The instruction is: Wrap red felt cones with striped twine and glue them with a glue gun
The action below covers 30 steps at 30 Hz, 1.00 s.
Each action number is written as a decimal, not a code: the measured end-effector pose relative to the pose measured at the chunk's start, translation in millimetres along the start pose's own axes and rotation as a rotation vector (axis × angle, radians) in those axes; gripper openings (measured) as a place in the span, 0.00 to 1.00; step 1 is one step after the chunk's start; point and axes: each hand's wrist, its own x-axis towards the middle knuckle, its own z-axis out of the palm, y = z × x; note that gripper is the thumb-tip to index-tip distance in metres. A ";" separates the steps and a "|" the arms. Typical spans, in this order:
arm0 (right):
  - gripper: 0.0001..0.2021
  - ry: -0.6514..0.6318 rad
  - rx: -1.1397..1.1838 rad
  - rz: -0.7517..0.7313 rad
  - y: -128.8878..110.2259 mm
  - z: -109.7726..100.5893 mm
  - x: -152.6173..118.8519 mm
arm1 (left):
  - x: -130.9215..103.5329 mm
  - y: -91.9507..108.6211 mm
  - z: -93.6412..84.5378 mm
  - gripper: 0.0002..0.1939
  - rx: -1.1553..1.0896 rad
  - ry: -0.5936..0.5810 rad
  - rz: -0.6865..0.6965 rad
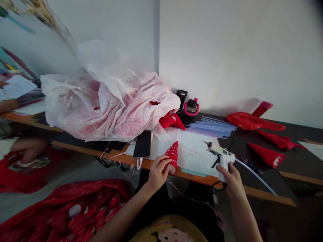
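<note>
My left hand (157,173) grips a small red cone (173,154) wound with white-and-red string, holding it upright at the table's front edge. A thin string trails from it down toward my lap. My right hand (230,176) is closed around the handle of a white glue gun (219,155), whose nozzle points left toward the cone, a short gap away. Both rest over a white work mat (193,153).
A black phone (143,144) lies left of the cone, below a big white plastic bag (106,104). Glue sticks (212,127), two dark bottles (188,104) and red felt cones (264,155) lie behind and right. Red fabric (63,208) sits on the floor.
</note>
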 end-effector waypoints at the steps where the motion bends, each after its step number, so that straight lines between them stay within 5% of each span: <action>1: 0.23 -0.011 0.044 0.007 -1.6 2.3 -9.9 | 0.3 -0.1 -0.4 0.14 -0.005 -0.008 -0.008; 6: 0.17 -0.102 0.226 0.000 -13.0 17.3 -49.3 | 4.1 0.4 2.5 0.15 0.015 -0.018 0.000; 12: 0.11 -0.222 0.081 -0.036 -24.6 29.5 -71.2 | 12.1 3.0 8.2 0.13 0.020 -0.013 0.020; 16: 0.11 -0.264 -0.026 -0.147 -23.4 33.8 -77.8 | 15.5 6.4 8.9 0.14 0.003 -0.027 0.023; 30: 0.12 -0.293 -0.051 -0.144 -14.4 42.4 -75.6 | 19.4 8.1 0.8 0.14 0.094 -0.065 0.064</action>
